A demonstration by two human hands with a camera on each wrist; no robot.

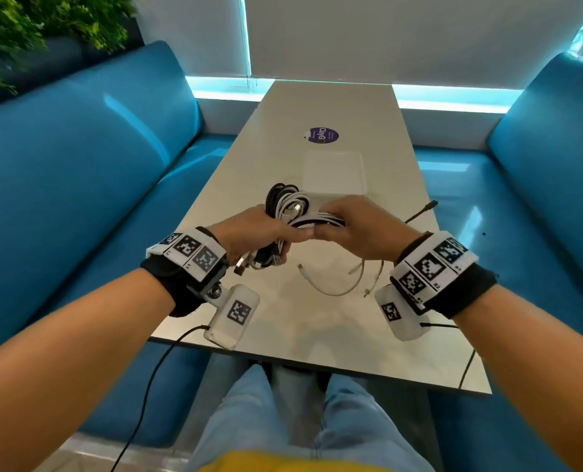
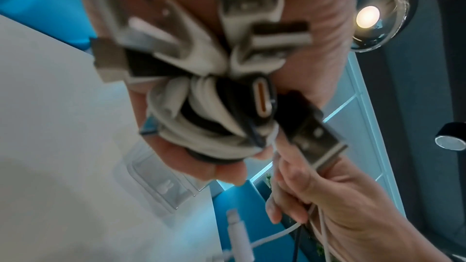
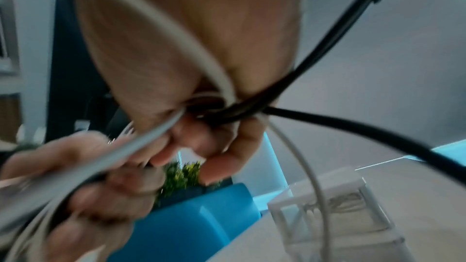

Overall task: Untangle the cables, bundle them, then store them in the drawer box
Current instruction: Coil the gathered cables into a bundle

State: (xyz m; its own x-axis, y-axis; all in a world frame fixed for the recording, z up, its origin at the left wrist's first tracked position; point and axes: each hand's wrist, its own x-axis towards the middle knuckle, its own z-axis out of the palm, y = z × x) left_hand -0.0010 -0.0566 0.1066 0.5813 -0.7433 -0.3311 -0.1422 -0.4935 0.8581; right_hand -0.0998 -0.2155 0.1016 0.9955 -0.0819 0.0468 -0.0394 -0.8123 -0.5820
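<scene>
My left hand [image 1: 266, 233] grips a bundle of coiled white and black cables [image 1: 288, 204] above the middle of the table. Several USB plugs [image 2: 262, 27] stick out of the fist toward the wrist. My right hand [image 1: 348, 229] holds the loose strands beside the bundle; its fingers curl round white and black cables [image 3: 227, 107]. Loose white ends [image 1: 334, 284] trail down onto the table, and a black end [image 1: 419, 212] runs off to the right. The clear plastic drawer box [image 1: 334, 172] stands just beyond the hands, also visible in the right wrist view as a clear box [image 3: 335, 206].
The long beige table [image 1: 317, 107] carries a round purple sticker [image 1: 323, 136] behind the box. Blue bench seats [image 1: 79, 165] flank it on both sides. A green plant [image 1: 28, 28] stands at the far left. Thin black cords [image 1: 154, 369] hang from the wrist cameras.
</scene>
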